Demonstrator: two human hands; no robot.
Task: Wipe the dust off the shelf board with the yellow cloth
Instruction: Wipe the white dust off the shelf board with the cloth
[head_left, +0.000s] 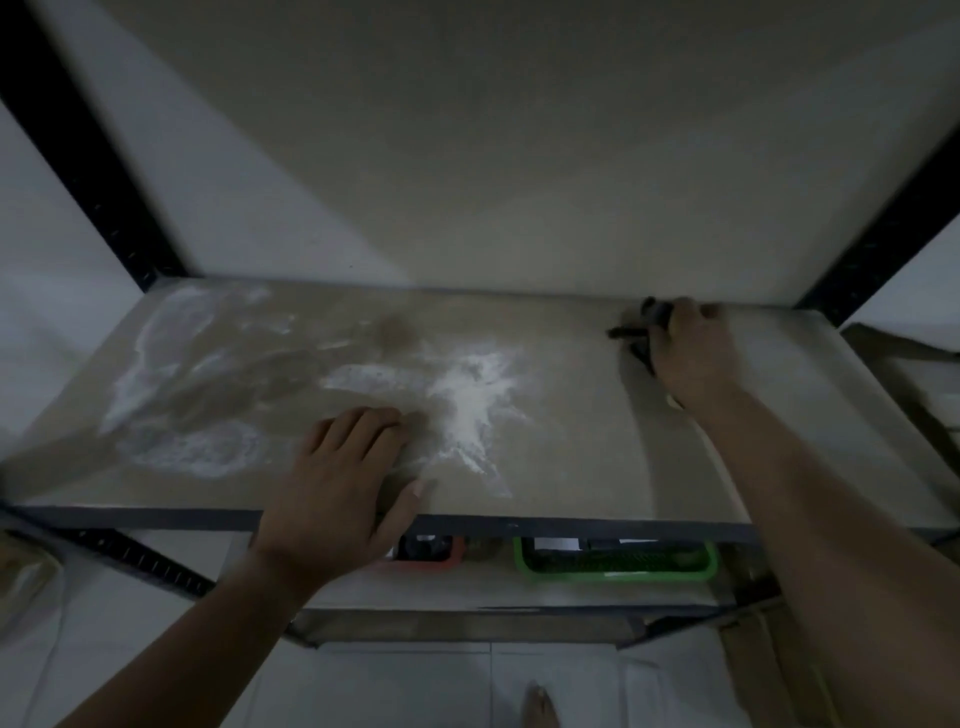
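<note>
**Inspector:** Shelf board (571, 467), position?

**Assistant:** It sits level between the black uprights (88, 156), against the pale back wall. White dust (472, 395) lies in a thick patch at the middle and in thin smears across the left half. The right part looks bare.

**Inspector:** Left hand (337, 483)?

**Assistant:** Palm down on the board at the front edge, just left of the thick patch. Its grip is spread, with the fingers straight and flat on the surface.

**Inspector:** Right hand (696, 353)?

**Assistant:** At the rear right corner of the board. Its grip is curled round a dark object (641, 325) that touches the board. In this dim, blurred light I cannot tell what the object is.

**Inspector:** Below?

**Assistant:** A green basket (618, 569) and a red container (431, 553) stand on the lower shelf, near each other.
</note>
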